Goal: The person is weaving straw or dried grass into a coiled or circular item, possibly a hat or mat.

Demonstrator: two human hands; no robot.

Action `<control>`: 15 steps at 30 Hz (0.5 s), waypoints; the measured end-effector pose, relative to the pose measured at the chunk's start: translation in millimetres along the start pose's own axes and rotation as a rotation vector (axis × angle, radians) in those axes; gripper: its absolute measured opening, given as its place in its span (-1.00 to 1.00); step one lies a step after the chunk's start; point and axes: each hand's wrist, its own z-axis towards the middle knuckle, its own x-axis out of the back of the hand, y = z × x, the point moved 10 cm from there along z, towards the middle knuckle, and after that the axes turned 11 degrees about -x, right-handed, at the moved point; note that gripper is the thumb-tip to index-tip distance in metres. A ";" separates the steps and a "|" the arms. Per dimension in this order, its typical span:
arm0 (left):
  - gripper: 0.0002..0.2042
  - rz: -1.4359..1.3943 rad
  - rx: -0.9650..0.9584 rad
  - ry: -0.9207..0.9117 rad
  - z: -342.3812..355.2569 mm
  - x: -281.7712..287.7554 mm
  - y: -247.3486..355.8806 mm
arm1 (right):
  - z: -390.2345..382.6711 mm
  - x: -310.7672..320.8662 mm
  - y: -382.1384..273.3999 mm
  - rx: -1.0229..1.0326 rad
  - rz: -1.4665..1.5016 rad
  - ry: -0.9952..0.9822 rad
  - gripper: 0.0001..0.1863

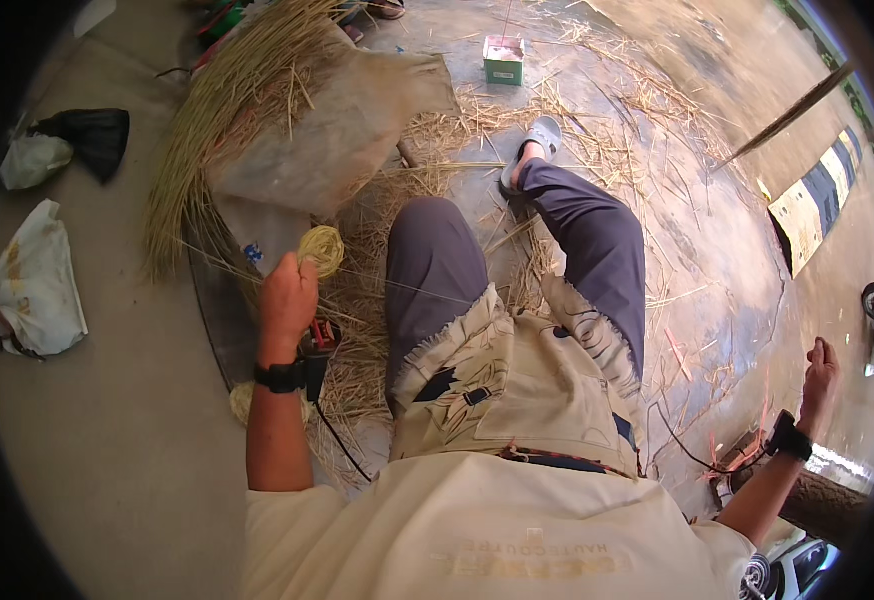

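As the curled left hand (290, 300), its hold unclear, adjoins a round yellow twine ball (323, 252) at ten o'clock, loose tan straw (357, 352) could snag it; the right hand (819, 384) is curled, contents hidden.

Three bags over on this side: one black bag (97, 138), one pale bag (35, 160), one bigger white bag (45, 285)! One ball of twine (321, 252) in plain sight, one big bundle of stalks (237, 110), and loose straw (477, 125) beyond counting! Two wristbands, left wristband (281, 377) and right wristband (789, 437); one box (505, 72), one pole (789, 112), one striped block (819, 203)!
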 end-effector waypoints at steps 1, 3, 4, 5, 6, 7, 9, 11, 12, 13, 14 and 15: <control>-0.65 -0.032 -0.041 0.028 -0.6 -0.3 9.7 | -8.9 -6.6 -10.3 0.002 0.068 -0.013 -0.73; -0.66 -0.048 -0.097 0.067 6.9 6.0 23.7 | -53.1 -59.3 -60.0 -0.028 0.144 -0.064 -0.75; -0.68 -0.137 -0.110 0.027 0.6 1.1 45.5 | -85.9 -81.5 -93.1 -0.065 0.161 -0.151 -0.76; -0.70 -0.221 -0.126 0.001 -2.2 -1.2 69.3 | -119.1 -118.5 -133.7 0.013 0.110 -0.240 -0.76; -0.70 -0.239 -0.135 0.001 -3.2 -3.8 90.6 | -158.8 -162.2 -170.6 0.006 0.100 -0.397 -0.76; -0.72 -0.309 -0.173 -0.032 -6.0 -6.3 114.8 | -209.0 -204.7 -206.2 -0.009 0.097 -0.584 -0.77; -0.74 -0.402 -0.225 -0.076 -12.5 -9.9 150.1 | -310.6 -276.9 -282.8 0.336 0.134 -1.040 -0.73; -0.75 -0.497 -0.306 -0.125 -21.9 -15.1 182.2 | -384.1 -309.5 -343.0 0.665 0.091 -1.170 -0.81; -0.73 -0.503 -0.336 -0.162 -24.7 -18.3 196.0 | -398.1 -321.4 -356.2 0.743 0.069 -1.125 -0.85; -0.73 -0.514 -0.340 -0.169 -28.0 -14.9 205.3 | -409.3 -330.7 -364.3 0.829 0.055 -1.091 -0.88; -0.73 -0.546 -0.349 -0.189 -29.9 -13.8 214.5 | -411.9 -336.7 -367.8 0.821 0.044 -1.085 -0.88; -0.72 -0.571 -0.353 -0.205 -31.5 -12.7 220.4 | -409.3 -339.5 -372.1 0.775 0.092 -1.061 -0.89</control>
